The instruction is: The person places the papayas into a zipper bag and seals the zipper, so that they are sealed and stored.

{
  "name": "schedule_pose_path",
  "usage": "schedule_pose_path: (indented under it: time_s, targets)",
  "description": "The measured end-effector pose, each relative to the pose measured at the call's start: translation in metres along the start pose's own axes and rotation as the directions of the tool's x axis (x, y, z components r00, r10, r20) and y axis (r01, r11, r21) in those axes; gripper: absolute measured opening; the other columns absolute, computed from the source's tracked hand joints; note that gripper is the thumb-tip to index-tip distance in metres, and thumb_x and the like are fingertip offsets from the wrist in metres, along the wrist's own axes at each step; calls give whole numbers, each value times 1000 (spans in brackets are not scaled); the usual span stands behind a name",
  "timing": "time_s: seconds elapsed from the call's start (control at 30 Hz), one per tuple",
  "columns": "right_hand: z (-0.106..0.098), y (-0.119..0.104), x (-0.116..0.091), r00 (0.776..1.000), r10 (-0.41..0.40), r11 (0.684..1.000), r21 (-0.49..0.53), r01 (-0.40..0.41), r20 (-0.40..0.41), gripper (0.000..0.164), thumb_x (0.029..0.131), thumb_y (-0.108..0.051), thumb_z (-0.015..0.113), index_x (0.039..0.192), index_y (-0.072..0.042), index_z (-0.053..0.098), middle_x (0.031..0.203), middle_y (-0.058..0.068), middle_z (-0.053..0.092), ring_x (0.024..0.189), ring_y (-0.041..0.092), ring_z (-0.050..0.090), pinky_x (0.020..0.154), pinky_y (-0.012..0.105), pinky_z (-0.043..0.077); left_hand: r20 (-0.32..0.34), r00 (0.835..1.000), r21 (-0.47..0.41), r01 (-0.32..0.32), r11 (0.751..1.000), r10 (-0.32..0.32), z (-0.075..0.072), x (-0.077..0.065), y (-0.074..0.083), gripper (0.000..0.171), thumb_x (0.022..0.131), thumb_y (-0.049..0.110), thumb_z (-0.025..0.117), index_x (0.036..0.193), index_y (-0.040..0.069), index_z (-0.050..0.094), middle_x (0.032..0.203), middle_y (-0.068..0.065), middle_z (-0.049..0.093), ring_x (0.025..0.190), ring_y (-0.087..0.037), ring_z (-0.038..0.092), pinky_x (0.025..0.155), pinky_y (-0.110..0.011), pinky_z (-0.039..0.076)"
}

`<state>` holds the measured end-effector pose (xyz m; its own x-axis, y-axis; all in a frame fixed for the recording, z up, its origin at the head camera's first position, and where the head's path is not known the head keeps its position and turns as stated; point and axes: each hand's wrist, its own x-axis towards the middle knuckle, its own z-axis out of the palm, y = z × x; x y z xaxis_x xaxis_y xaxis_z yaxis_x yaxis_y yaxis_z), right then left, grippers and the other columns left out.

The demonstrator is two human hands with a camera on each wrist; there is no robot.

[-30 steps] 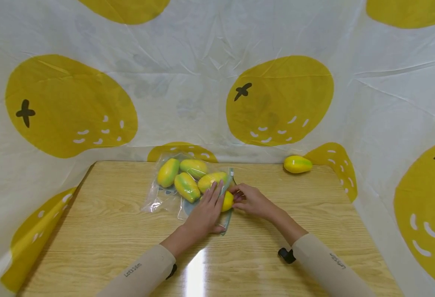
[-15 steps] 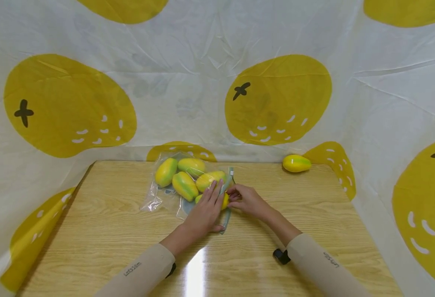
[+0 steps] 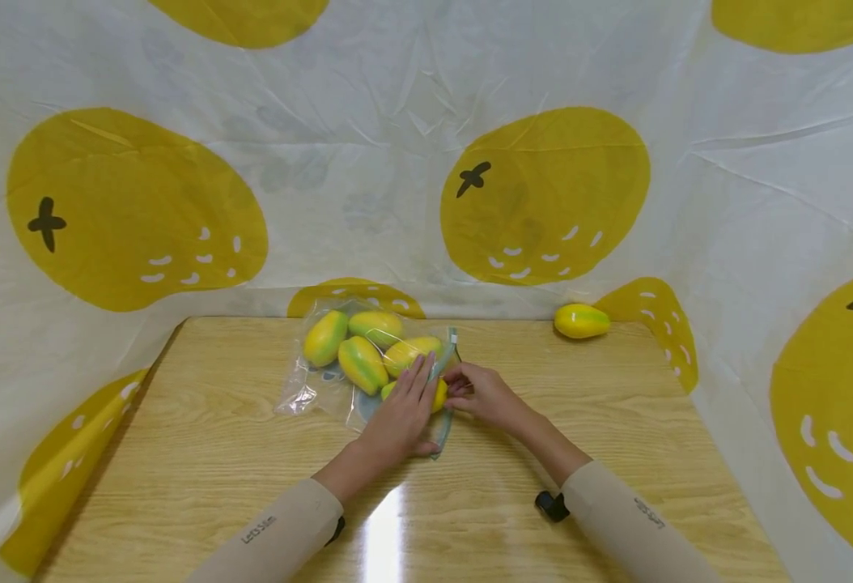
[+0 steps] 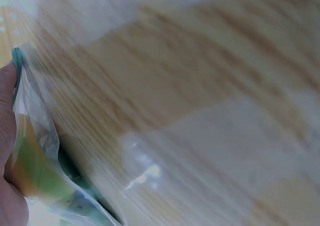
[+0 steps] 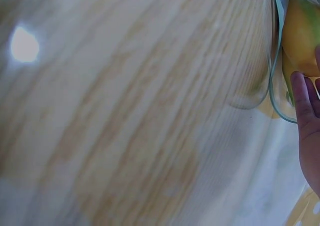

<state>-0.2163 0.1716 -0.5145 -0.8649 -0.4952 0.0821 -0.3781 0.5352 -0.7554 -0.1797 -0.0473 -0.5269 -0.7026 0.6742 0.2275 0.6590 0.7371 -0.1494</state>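
Observation:
A clear zip bag [image 3: 298, 394] lies on the table with several yellow-green papayas [image 3: 363, 366] inside. At its mouth, edged by a teal zip strip [image 3: 441, 433], another papaya [image 3: 440, 395] sits mostly under my left hand [image 3: 400, 421]. The left hand lies flat over bag and fruit with fingers straight; in the left wrist view its thumb side is by the zip edge. My right hand [image 3: 490, 397] holds the outer end of that papaya between thumb and fingers. The right wrist view shows its fingers [image 5: 301, 93] at the papaya [image 5: 301, 38] within the bag opening.
A single papaya [image 3: 582, 321] rests at the table's far right, against the fruit-print cloth [image 3: 354, 194]. Cloth walls enclose the back and both sides of the wooden table [image 3: 237, 461].
The papaya at the bag mouth has slid left, farther into the bag, with my right hand following it slightly. My left hand stays in place over the bag. The last half second shows almost no motion.

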Motion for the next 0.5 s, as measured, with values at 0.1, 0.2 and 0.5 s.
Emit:
schedule_pose_path:
  time_s: [0.1,0.2,0.5]
  targets:
    - [-4,2,-3,1000,17,1000,4,-17,2,38,89,-12,81,120,-1,65,113,12,73,102,24,73,88,29,61,7,1000,-8,3,1000,-3,1,0,0,128,69,77,78,156,-6,34,171,-29,3,159,-41,14,126,-47,28]
    - [-10,5,-6,999,41,999,13,-41,1,38,90,-10,80,123,0,64,117,14,72,105,27,72,91,33,60,11,1000,-21,8,1000,-8,1,1,0,126,69,77,78,154,-5,35,171,-29,3,159,-41,14,126,-48,27]
    - [-46,23,-20,992,98,995,2,-98,-75,39,91,-8,78,125,3,62,120,20,71,107,33,70,94,43,59,33,999,-58,17,998,-15,1,0,-1,126,70,74,80,155,-6,33,171,-29,2,160,-39,11,127,-47,25]
